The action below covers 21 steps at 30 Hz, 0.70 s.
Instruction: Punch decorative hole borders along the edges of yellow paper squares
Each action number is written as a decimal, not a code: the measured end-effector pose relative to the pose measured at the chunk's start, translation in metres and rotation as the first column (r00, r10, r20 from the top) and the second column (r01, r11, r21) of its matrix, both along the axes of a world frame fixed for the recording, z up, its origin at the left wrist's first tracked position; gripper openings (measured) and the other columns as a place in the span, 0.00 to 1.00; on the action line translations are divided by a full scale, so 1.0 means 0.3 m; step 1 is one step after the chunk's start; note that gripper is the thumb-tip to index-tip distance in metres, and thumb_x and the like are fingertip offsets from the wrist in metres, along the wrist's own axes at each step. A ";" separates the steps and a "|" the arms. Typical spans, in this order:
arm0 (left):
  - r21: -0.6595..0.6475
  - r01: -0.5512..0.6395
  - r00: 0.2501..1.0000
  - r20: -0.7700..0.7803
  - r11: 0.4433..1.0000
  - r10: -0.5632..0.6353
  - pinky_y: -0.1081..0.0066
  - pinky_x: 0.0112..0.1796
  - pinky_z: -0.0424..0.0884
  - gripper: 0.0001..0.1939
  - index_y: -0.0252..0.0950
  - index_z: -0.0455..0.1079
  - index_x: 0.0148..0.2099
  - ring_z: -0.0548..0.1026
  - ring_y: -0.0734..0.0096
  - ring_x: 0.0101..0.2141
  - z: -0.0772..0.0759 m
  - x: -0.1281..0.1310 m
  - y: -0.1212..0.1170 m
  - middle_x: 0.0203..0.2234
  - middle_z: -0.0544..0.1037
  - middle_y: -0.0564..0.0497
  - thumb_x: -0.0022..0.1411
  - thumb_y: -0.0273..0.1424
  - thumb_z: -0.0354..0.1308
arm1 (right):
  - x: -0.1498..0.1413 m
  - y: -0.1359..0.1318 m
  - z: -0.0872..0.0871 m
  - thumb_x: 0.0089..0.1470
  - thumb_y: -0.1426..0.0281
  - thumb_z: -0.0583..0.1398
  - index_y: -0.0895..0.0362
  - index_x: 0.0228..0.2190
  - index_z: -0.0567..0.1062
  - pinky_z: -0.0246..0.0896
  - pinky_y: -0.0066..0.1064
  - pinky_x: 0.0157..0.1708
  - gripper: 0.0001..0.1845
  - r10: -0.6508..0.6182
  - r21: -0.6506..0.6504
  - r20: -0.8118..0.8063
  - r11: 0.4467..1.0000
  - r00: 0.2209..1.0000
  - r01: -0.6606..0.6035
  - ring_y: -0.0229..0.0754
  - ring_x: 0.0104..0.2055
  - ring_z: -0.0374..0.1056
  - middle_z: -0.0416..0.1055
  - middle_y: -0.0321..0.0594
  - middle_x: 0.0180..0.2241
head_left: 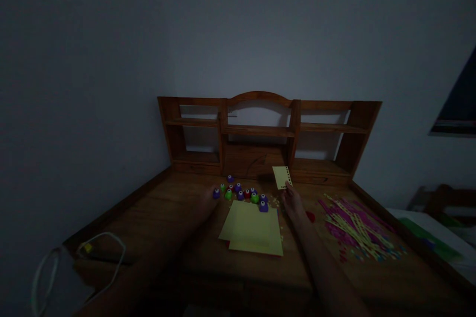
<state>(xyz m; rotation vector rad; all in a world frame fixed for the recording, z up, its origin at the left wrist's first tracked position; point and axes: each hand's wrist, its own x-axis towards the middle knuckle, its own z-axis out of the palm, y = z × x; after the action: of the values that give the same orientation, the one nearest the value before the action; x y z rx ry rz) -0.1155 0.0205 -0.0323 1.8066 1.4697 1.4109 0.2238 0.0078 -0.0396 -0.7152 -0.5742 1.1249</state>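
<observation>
My right hand (293,203) pinches a small yellow paper card (282,177) with punched holes along its right edge and holds it upright above the wooden desk (167,218). My left hand (210,197) reaches forward to a cluster of small purple, green and red paper punches (241,193); its fingers rest by the leftmost purple punch (216,193), but the dim light hides whether they grip it. A stack of yellow paper sheets (253,228) lies flat between my forearms.
A pile of pink and yellow paper strips (353,225) covers the desk's right side. A small red object (310,216) lies by my right wrist. A wooden shelf hutch (260,133) stands at the back. A white cable (92,252) loops at the left front corner.
</observation>
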 end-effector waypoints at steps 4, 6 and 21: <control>0.035 -0.078 0.947 -0.309 0.996 0.085 0.64 0.42 0.66 0.13 0.37 0.69 0.35 0.70 0.60 0.40 -0.036 -0.030 0.045 0.36 0.72 0.49 0.46 0.30 0.66 | -0.006 0.005 0.003 0.37 0.67 0.71 0.54 0.26 0.72 0.65 0.21 0.21 0.15 0.012 0.001 -0.065 1.000 0.998 -0.012 0.33 0.23 0.69 0.76 0.32 0.26; 0.035 -0.080 0.918 -0.386 0.996 0.088 0.64 0.42 0.66 0.12 0.36 0.69 0.37 0.70 0.60 0.40 -0.047 -0.035 0.057 0.37 0.71 0.48 0.50 0.32 0.65 | -0.007 0.003 0.006 0.37 0.68 0.71 0.54 0.26 0.73 0.64 0.20 0.20 0.14 0.019 0.004 -0.098 1.000 0.995 -0.019 0.31 0.21 0.67 0.76 0.31 0.25; 0.426 0.165 0.971 0.089 0.890 -0.222 0.61 0.45 0.70 0.10 0.38 0.71 0.29 0.74 0.63 0.42 0.361 0.281 -0.446 0.37 0.76 0.48 0.59 0.37 0.62 | -0.029 -0.013 0.017 0.42 0.69 0.70 0.56 0.25 0.73 0.61 0.22 0.17 0.10 0.052 -0.011 -0.086 0.999 0.995 -0.053 0.32 0.18 0.64 0.73 0.31 0.20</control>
<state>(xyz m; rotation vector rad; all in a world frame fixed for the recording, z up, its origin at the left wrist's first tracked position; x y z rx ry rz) -0.0310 -0.1133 0.0760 1.9877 0.9344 1.8019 0.2150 0.0038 -0.0345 -0.6626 -0.5156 1.2031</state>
